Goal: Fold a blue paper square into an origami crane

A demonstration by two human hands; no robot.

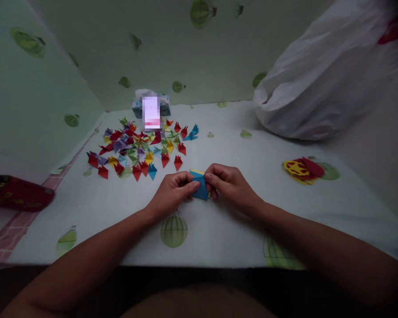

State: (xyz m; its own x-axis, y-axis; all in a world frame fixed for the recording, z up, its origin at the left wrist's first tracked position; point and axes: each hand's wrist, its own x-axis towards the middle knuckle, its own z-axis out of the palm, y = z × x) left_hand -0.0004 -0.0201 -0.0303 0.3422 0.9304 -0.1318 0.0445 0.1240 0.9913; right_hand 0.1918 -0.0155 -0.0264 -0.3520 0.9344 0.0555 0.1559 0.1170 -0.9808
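Note:
My left hand (174, 191) and my right hand (228, 183) meet at the middle of the table, both pinching a small folded blue paper (200, 186). A yellow sheet edge (197, 172) shows just behind the blue piece. Fingers of both hands are curled tight on the paper's left and right sides. Farther back to the left lies a pile of several folded paper pieces (141, 148) in red, yellow, blue, purple and green.
The table wears a white cloth with green balloon prints (174, 229). A big white plastic bag (321, 84) fills the back right. A red and yellow packet (301, 170) lies at right, a red pouch (16, 193) at far left, a small box (151, 108) behind the pile.

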